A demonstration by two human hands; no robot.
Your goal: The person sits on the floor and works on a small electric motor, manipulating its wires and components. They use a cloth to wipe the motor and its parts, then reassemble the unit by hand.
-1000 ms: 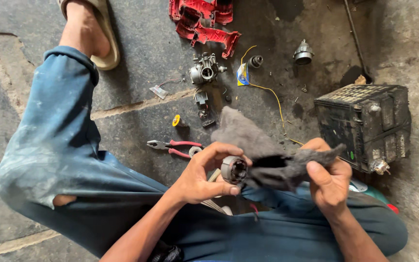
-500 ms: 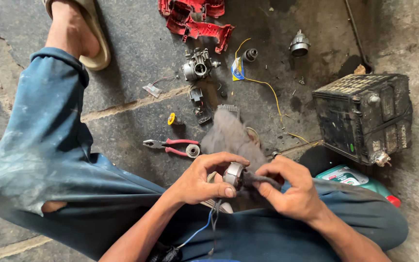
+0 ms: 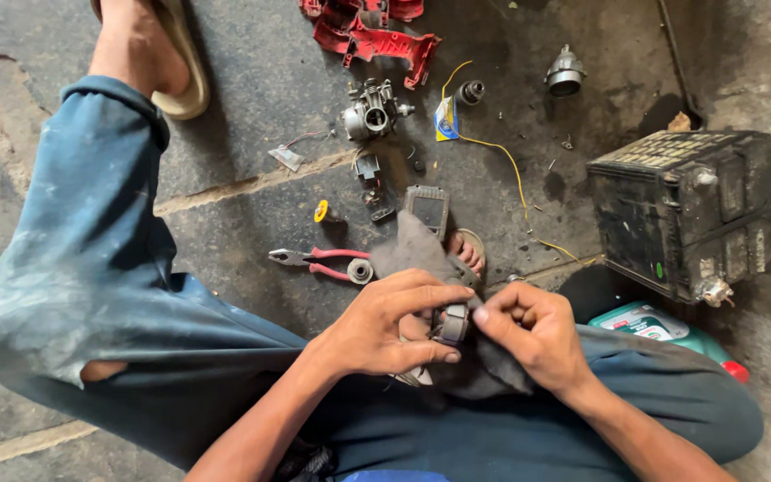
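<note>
Between thumb and fingertips of the left hand (image 3: pixel 377 330) sits a small round metal part (image 3: pixel 453 323), pinched at its rim so the face stays exposed. Right hand (image 3: pixel 537 335) has its fingers bunched together on a grey rag (image 3: pixel 421 250), pressing cloth against the part's side; looks like a wiping grip. Rag drapes up past the fingertips and down under both hands, over the lap, probably to catch grime. Just beyond the left knuckles: red-handled pliers (image 3: pixel 319 261) on the concrete floor (image 3: pixel 252 89). Further out, a carburetor (image 3: pixel 369 112) and red plastic covers (image 3: pixel 377 36). Right of the right hand, well apart: black battery (image 3: pixel 689 210), green bottle (image 3: pixel 662 326).
</note>
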